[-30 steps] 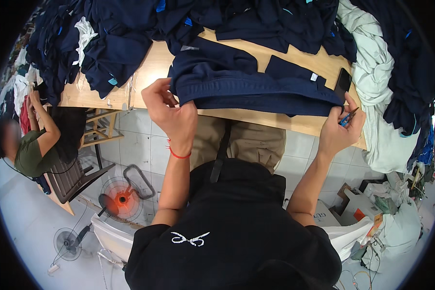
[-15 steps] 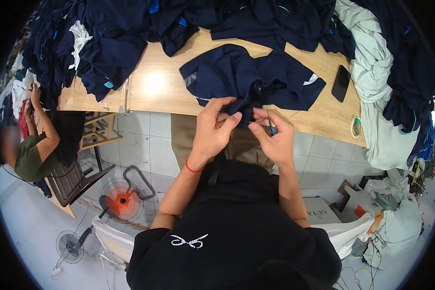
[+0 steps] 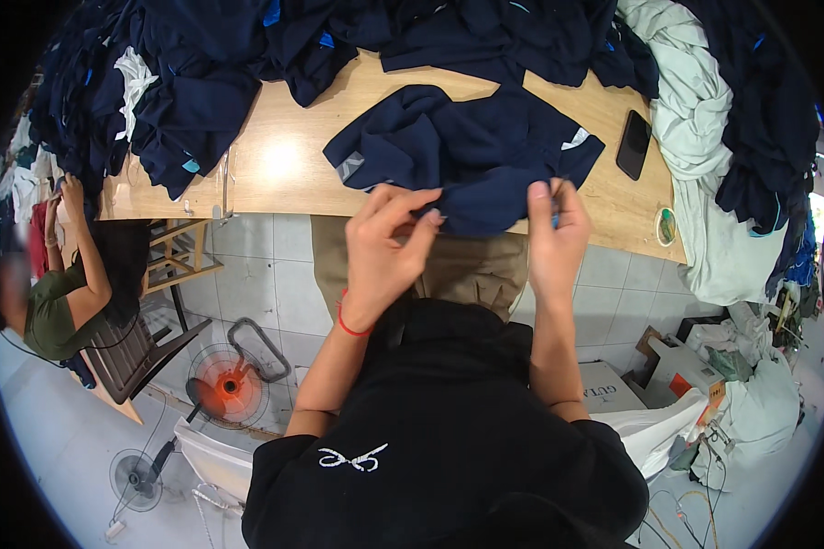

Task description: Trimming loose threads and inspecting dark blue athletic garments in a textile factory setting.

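Observation:
A navy garment (image 3: 471, 137) lies partly bunched on the near edge of the table, its lower edge lifted over the front. My left hand (image 3: 384, 247), with a red cord at the wrist, pinches that edge between thumb and fingers. Farther right, my right hand (image 3: 556, 242) is closed on the same edge with the thumb upright. A small blue object (image 3: 555, 220) shows among the right fingers; its kind is mostly hidden. The cloth stretches between both hands. A white label (image 3: 575, 138) and a grey patch (image 3: 349, 166) show on the garment.
Navy garments (image 3: 485, 37) pile along the far side of the wooden table (image 3: 279, 174). A black phone (image 3: 634, 145) lies at the right, beside bunched pale green cloth (image 3: 696, 119). At the left sits another person (image 3: 64, 302). Fans (image 3: 229, 386) stand on the floor.
My right hand has moved right and slightly up, away from my left hand. The garment's edge, bunched between the hands before, is now spread out between them.

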Demonstrator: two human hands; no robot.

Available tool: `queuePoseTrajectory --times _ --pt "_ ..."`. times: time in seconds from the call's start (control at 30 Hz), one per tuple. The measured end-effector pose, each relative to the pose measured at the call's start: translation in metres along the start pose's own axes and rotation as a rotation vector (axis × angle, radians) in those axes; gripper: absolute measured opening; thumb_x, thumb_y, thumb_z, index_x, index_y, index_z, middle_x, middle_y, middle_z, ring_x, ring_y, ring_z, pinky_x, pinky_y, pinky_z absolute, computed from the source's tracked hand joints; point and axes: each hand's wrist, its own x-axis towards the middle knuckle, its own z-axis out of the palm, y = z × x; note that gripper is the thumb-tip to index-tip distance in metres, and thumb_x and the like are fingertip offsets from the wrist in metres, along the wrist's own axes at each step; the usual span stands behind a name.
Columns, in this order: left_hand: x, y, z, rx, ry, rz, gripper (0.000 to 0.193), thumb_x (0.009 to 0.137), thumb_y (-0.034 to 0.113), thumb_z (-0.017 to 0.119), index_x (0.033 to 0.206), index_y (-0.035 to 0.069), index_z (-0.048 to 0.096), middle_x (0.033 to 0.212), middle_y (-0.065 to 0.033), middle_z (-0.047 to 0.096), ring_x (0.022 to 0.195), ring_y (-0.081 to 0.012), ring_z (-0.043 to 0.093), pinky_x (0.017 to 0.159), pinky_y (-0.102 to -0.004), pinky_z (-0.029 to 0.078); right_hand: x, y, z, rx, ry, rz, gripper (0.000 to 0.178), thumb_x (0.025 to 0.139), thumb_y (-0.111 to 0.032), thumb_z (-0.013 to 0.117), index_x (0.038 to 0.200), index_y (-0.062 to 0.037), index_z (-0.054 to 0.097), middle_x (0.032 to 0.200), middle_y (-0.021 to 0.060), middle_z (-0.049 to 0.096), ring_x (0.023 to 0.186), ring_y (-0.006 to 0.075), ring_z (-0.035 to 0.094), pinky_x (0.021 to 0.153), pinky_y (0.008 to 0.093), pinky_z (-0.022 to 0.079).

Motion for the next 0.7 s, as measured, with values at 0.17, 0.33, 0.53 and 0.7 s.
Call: queuePoseTrajectory --times 0.17,0.33,0.53,0.7 --pt "0.007 -0.001 -0.024 0.269 -0.009 -0.002 0.023 0.090 -0.001 0.082 0.112 0.001 0.077 0.108 -0.0107 0.067 0.094 -0.0206 0.071 0.081 -0.0317 0.057 0.010 -0.009 -0.008 0.175 0.067 0.336 0.020 0.108 -0.024 0.073 0.098 -0.0072 0.069 0.080 -0.0118 0.047 0.074 0.0012 0.036 0.065 0.0232 0.030" --pt "0.024 0.020 -0.009 0.452 -0.139 0.371 0.026 0.094 0.009 0.078 0.120 0.006 0.076 0.121 -0.0101 0.069 0.117 -0.0234 0.062 0.092 -0.0363 0.050 0.010 -0.012 -0.009 0.278 -0.005 0.302 0.021 0.106 -0.026 0.075 0.098 -0.0071 0.070 0.083 -0.0113 0.050 0.078 0.0015 0.038 0.069 0.0215 0.030" --pt "0.019 -0.005 -0.021 -0.137 -0.159 -0.182 0.023 0.108 0.015 0.069 0.093 -0.002 0.070 0.077 0.0063 0.057 0.076 -0.0032 0.046 0.067 -0.0230 0.039 0.013 -0.036 -0.012 0.005 0.067 0.182 0.021 0.104 -0.023 0.077 0.097 -0.0040 0.072 0.080 -0.0106 0.053 0.077 0.0017 0.041 0.069 0.0223 0.033" --pt "0.025 -0.005 -0.032 -0.166 -0.101 -0.227 0.023 0.107 0.017 0.072 0.091 -0.001 0.071 0.078 0.0070 0.058 0.076 -0.0031 0.048 0.068 -0.0227 0.041 0.012 -0.031 -0.009 0.053 0.071 0.183 0.017 0.102 -0.019 0.079 0.100 -0.0025 0.076 0.082 -0.0087 0.057 0.077 0.0034 0.046 0.071 0.0222 0.037"
